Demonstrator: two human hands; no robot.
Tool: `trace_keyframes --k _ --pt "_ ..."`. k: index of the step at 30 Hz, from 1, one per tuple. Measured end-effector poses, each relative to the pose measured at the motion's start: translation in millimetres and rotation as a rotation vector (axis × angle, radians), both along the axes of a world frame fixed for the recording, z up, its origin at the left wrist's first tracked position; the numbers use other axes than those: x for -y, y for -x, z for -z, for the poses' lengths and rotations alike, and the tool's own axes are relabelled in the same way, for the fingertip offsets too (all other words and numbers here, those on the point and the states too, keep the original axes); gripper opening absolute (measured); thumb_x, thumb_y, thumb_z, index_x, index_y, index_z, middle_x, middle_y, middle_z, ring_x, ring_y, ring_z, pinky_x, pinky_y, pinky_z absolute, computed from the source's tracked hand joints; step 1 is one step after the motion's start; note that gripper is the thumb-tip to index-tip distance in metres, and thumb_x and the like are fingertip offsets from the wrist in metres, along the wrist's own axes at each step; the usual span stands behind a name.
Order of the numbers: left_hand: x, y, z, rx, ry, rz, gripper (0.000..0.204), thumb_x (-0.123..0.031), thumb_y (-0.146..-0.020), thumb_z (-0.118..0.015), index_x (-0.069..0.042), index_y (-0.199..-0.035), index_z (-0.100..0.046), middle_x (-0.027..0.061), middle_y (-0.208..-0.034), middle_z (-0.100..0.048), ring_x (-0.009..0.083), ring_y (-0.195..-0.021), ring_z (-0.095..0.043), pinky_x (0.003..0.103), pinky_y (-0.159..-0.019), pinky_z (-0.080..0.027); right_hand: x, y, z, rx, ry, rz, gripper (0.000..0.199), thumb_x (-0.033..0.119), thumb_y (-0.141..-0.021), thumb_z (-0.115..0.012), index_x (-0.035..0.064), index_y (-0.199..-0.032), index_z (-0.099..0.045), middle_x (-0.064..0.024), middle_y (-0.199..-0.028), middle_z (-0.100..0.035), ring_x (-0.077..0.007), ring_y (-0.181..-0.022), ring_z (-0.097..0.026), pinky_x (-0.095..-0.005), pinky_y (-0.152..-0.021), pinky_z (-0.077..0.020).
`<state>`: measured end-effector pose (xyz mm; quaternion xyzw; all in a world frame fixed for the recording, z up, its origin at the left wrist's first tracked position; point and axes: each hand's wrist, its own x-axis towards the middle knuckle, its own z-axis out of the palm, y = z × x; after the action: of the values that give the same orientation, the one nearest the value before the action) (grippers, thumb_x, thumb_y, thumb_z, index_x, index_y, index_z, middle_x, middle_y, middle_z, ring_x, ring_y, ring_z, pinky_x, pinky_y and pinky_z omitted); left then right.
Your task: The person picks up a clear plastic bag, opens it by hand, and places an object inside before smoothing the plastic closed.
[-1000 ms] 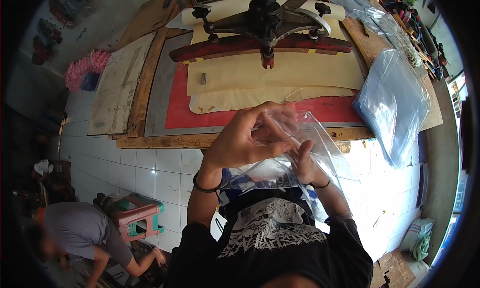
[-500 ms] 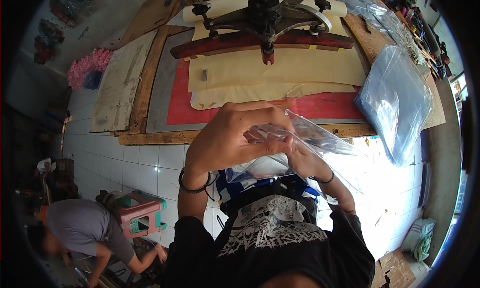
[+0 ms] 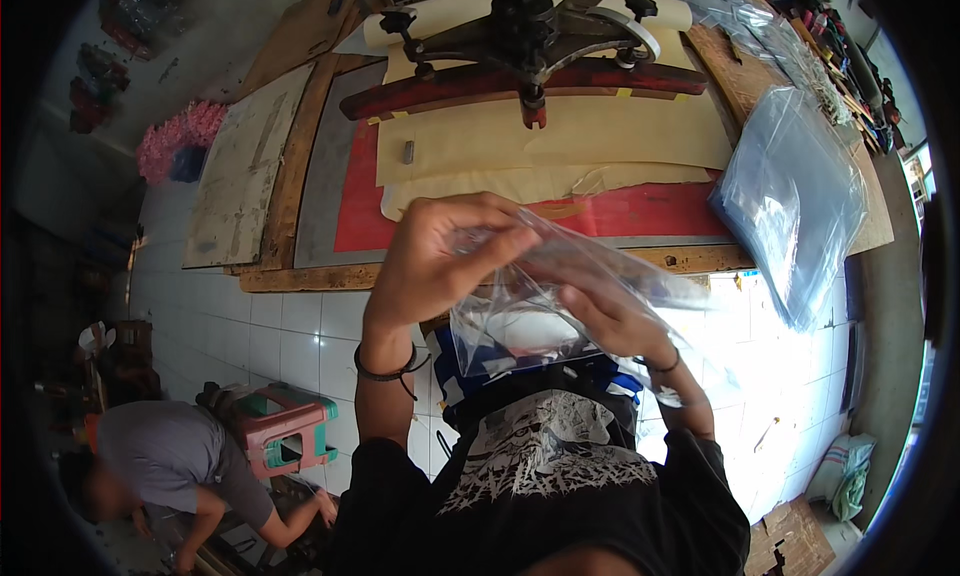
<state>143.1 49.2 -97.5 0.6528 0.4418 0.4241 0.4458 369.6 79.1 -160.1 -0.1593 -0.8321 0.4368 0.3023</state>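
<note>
I hold a clear plastic bag (image 3: 520, 321) up in front of my chest, above the tiled floor. My left hand (image 3: 440, 256) pinches the bag's upper edge between thumb and fingers. My right hand (image 3: 610, 311) is partly behind the plastic and grips the bag's right side. Something blue and white shows through the bag's lower part, but I cannot tell what it is. A dark band circles each of my wrists.
A low wooden work table (image 3: 300, 276) lies ahead with red and cream sheets and a dark metal press arm (image 3: 530, 46). A stack of clear plastic bags (image 3: 790, 196) hangs over its right edge. At lower left a person (image 3: 170, 466) crouches by a pink and green stool (image 3: 285, 431).
Both hands have risen slightly and drawn closer to the camera with the bag; the left fingers shifted along the bag's top edge. The crouching person stayed in place.
</note>
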Motion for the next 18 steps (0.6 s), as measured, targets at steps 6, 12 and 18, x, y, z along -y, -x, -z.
trace_keyframes --k 6,12,18 --pt "21.0 41.8 17.6 0.175 0.018 -0.296 0.016 -0.002 -0.089 -0.064 0.007 -0.101 -0.070 0.0174 -0.104 -0.070 0.0232 -0.094 -0.068 0.036 -0.089 -0.052 11.1 -158.8 88.1 0.068 0.528 0.527 0.036 0.024 -0.102 -0.044 -0.0036 -0.116 -0.063 -0.0148 -0.107 -0.065 -0.0219 -0.099 -0.062 -0.0362 -0.095 -0.0437" --pt "18.5 35.1 36.1 0.243 0.097 -0.298 0.024 -0.005 -0.089 -0.066 0.007 -0.110 -0.067 0.0151 -0.109 -0.069 0.0192 -0.098 -0.067 0.031 -0.089 -0.052 32.5 -118.5 -87.8 0.060 -0.178 0.883 0.035 0.025 -0.098 -0.046 -0.0050 -0.104 -0.062 -0.0137 -0.103 -0.063 -0.0234 -0.093 -0.061 -0.0350 -0.087 -0.0466" --pt "27.4 19.9 35.4 0.309 0.160 -0.179 0.031 -0.009 -0.091 -0.066 0.004 -0.119 -0.064 0.0132 -0.116 -0.067 0.0170 -0.107 -0.063 0.029 -0.092 -0.050 -2.6 19.7 -82.5 0.228 -0.487 0.302 0.025 0.020 -0.080 -0.074 0.0058 -0.099 -0.069 -0.0111 -0.093 -0.068 -0.0277 -0.085 -0.067 -0.0399 -0.074 -0.0519"
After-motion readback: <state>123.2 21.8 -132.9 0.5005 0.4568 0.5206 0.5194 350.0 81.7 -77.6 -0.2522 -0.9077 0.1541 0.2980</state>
